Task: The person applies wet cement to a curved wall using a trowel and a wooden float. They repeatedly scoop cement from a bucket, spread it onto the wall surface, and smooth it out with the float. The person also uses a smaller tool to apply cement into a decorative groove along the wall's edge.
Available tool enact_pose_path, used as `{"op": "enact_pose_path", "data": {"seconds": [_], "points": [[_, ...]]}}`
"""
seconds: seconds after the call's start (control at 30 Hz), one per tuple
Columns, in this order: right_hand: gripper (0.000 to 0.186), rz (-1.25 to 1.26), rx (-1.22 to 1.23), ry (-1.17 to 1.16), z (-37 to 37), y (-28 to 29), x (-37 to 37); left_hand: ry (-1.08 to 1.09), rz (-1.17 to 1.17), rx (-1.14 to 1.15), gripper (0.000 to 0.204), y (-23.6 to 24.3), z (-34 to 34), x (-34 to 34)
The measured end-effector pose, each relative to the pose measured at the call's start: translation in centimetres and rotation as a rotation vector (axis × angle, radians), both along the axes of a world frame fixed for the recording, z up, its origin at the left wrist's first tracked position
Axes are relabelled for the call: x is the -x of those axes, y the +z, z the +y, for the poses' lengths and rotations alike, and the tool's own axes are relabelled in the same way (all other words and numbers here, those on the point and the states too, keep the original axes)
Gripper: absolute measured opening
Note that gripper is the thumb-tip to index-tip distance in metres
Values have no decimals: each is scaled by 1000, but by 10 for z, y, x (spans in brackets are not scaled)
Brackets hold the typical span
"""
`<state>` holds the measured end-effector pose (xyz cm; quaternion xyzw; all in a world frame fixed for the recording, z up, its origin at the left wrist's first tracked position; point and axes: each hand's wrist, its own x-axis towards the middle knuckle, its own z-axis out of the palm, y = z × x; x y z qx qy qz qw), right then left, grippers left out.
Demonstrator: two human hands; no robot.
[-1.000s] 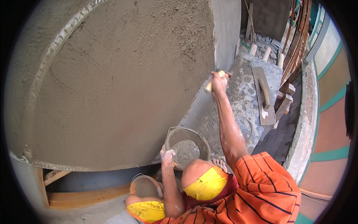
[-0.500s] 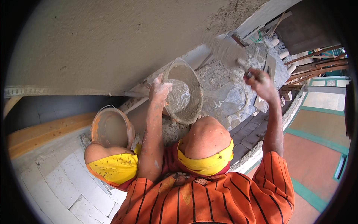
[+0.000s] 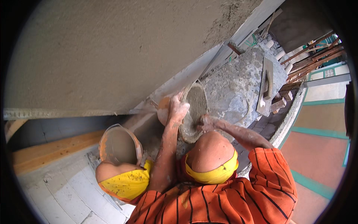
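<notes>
My left hand (image 3: 178,109) is closed on the rim of a tilted, mortar-caked bucket (image 3: 197,93). Wet grey mortar (image 3: 189,128) lies in the bucket's lower part. My right hand (image 3: 206,123) is in a fist at the bucket's right side, around the handle of a trowel. The trowel's blade cannot be seen, hidden at the bucket's mouth; the earlier frame shows it in this hand. A second, orange bucket (image 3: 103,146) with murky grey liquid stands to the left, beside my bent knee.
A plastering float (image 3: 266,89) with a long flat blade lies on the mortar-smeared grey sheet (image 3: 231,97) at right. A plastered surface (image 3: 93,56) slopes across the upper left. A wooden beam (image 3: 56,149) runs along the left, above pale blocks (image 3: 67,186).
My right hand has swung from the upper right down to the bucket, bringing the trowel with it. The bucket has turned and tipped more in my left hand.
</notes>
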<state>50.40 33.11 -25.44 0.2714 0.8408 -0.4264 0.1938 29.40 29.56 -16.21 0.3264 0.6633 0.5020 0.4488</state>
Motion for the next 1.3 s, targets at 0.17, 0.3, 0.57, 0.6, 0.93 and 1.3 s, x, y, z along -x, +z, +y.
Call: {"op": "enact_pose_path", "data": {"seconds": [0.17, 0.3, 0.57, 0.6, 0.93, 1.3], "points": [[42, 215, 133, -212, -26, 61, 13, 99, -241, 80, 57, 21, -14, 23], [46, 120, 106, -255, -16, 80, 7, 105, -291, 78, 64, 8, -12, 49], [36, 196, 690, -759, -15, 110, -25, 239, -269, 82, 78, -10, -24, 89], [47, 232, 729, -790, -12, 110, -31, 269, -276, 131, 80, -4, -25, 85], [40, 1150, 920, -1368, 0, 236, -13, 237, -321, 89, 69, 4, -35, 85], [6, 1264, 607, -1524, 186, 230, 79, 314, -320, -35, 63, -21, -15, 54]]}}
